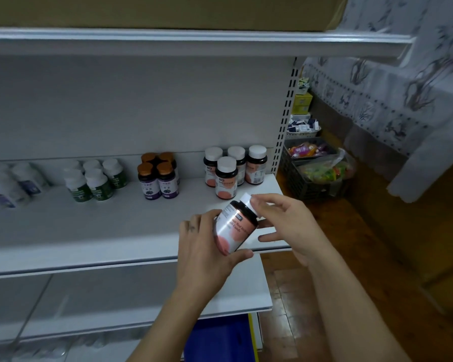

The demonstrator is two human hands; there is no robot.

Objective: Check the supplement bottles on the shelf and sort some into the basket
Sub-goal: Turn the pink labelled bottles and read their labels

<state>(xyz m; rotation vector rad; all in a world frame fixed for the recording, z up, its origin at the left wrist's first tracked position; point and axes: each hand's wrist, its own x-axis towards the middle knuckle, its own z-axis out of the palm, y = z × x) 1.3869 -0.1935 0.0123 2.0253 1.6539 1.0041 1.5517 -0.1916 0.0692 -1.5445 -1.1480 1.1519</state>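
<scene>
Peach and white is the label on the dark bottle (234, 229) I am checking. It lies tilted between both hands, above the front edge of the shelf (115, 226), with its top pointing up and away to the right. My left hand (204, 246) is wrapped round the lower body, thumb underneath near the base and fingers curled over the far side. My right hand (285, 223) pinches the white cap (247, 201) between thumb and forefinger, and its other fingers are spread loosely below, touching nothing that I can see.

I judge this to be the inspection step, not yet the sorting. To do it well I would let the left hand do the holding and use the right only to roll the bottle by its cap, so the printed side comes round to the camera. There is glare on the label, so a slight tip away from the light should make the text readable. The left thumb should stay off the print. A gentle twist on the cap would also show whether the seal is tight. Working over the shelf board rather than past its edge means a slip would land on it, not the floor.

Beyond my hands stand four matching bottles (226, 176), and further left of them are the orange-capped bottles (157, 176) and the green-labelled bottles (97, 181). Below my left forearm sits a blue container (220, 340). It may be the basket, but I cannot tell.
</scene>
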